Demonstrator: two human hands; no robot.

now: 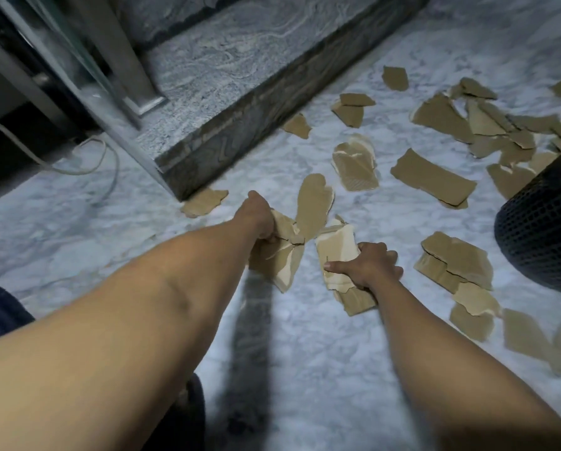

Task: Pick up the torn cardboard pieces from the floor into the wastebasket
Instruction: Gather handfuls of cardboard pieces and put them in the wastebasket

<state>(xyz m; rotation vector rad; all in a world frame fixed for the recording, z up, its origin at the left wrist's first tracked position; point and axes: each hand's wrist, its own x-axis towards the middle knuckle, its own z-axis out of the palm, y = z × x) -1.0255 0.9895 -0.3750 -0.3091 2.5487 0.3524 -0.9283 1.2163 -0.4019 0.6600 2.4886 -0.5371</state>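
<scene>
Forearms stretch out over the marble floor (305, 353), each hand closed round torn cardboard.

Left of the black mesh wastebasket (539, 229), the left hand (258, 216) grips a bundle of torn pieces (282, 258) with its fingers curled round the top; the right hand (370, 266), nearer the wastebasket, holds a pale-faced stack (336, 255) with the thumb laid across it. A layered piece (455, 265) lies between the right hand and the wastebasket's wall. More scattered pieces (432, 180) crowd the floor beyond and left of the wastebasket, thickest beyond its rim. Far to its left, the dark edge of a stone step (240, 102) hems the floor, one scrap (204, 201) touching its corner. Bare floor lies open on the near side, left of the wastebasket.
</scene>
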